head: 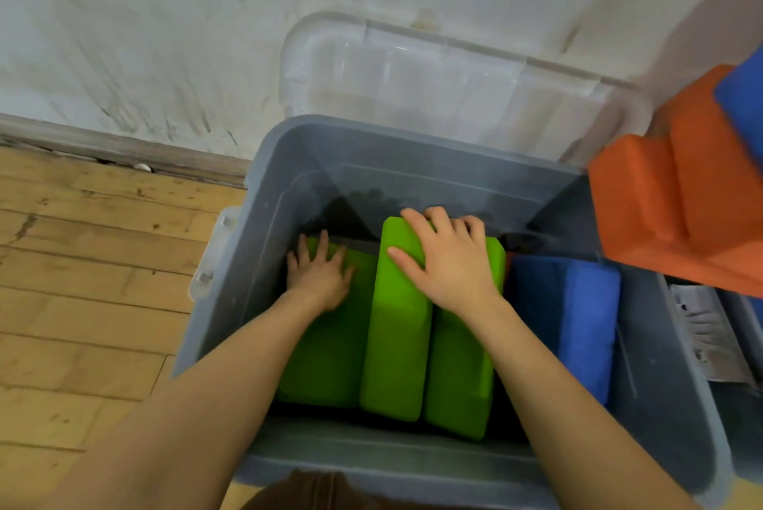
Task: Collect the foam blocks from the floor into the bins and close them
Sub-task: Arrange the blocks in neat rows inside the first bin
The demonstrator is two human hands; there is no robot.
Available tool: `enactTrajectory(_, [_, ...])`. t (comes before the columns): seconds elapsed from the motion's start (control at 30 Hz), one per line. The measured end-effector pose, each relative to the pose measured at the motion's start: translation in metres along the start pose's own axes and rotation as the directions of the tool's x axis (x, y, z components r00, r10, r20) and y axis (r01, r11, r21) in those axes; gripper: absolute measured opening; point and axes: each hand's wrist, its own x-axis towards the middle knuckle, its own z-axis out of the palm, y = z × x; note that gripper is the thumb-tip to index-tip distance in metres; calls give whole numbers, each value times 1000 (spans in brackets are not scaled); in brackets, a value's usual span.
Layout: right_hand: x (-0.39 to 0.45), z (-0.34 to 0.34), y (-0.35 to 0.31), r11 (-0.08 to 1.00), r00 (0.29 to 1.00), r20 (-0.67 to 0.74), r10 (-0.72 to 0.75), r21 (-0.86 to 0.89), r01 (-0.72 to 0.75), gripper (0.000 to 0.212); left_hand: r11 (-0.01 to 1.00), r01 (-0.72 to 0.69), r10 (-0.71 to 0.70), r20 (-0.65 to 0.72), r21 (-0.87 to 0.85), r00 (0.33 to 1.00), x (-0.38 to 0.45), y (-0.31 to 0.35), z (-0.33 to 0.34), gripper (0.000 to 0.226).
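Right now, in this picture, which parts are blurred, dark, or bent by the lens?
Head view: the orange block and the blue block at the right edge are smeared by motion blur; the far inside of the bin lies in shadow; the clear lid shows faint glare; the wide lens curves the baseboard; both hands, left and right, are fairly sharp.

The bin (pixel 264 262) is grey plastic, smooth with a dull sheen; its lid (pixel 446 84) is clear, glossy plastic, ribbed. The green foam blocks (pixel 396 328) look matt and finely textured, as do the blue foam block (pixel 578 311) and the orange foam blocks (pixel 677 196). The floor (pixel 91 270) is worn wooden board, scuffed. The wall (pixel 165 26) is matt painted plaster, marked with dark smudges.
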Motion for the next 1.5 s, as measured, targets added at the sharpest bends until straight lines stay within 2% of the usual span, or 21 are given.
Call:
enactTrajectory(0.13, [5,1,2,1000,1000,28,14,-7,-14,62,999,43,-42,-44,12,998,-2,6,1,56])
enactTrajectory(0.27, [3,-1,7,1000,1000,18,7,29,-8,61,998,-43,34,-152,-54,988,-10,9,-11,56])
enactTrajectory(0.4, [-13,-6,13,998,999,-37,-23,51,25,59,988,4,-24,-129,-155,991,-23,8,-22,65])
enactTrajectory(0.53, [-25,-10,17,997,999,-41,1,77,2,59,990,-128,114,-217,-52,970,-39,9,-27,64])
enactTrajectory(0.63, [-27,-13,21,995,999,-29,26,93,-23,65,974,-220,199,-272,-47,941,-51,8,-26,60])
enactTrajectory(0.8, [-29,-16,28,990,998,8,56,131,-57,73,957,-227,192,-191,-182,963,-53,10,-19,64])
enactTrajectory(0.93, [-29,-15,29,987,999,13,49,154,-51,74,920,-298,231,-262,-255,937,-50,10,-13,62])
enactTrajectory(1.07, [-32,-16,28,963,994,-62,92,261,-73,66,883,-300,176,-338,-361,925,-51,10,-13,75])
enactTrajectory(1.17, [-33,-19,28,951,987,-127,102,304,-59,60,909,-260,151,-322,-326,935,-46,14,-13,70])
enactTrajectory(1.33, [-34,-22,28,934,989,-113,92,354,-47,59,939,-227,160,-257,-257,953,-48,19,-16,64])
enactTrajectory(1.43, [-34,-25,23,893,984,-162,80,450,1,55,955,-257,181,-398,-146,899,-60,23,-33,63])
enactTrajectory(1.5, [-32,-30,19,841,970,-232,74,537,65,52,952,-288,186,-543,-107,818,-70,25,-50,62])
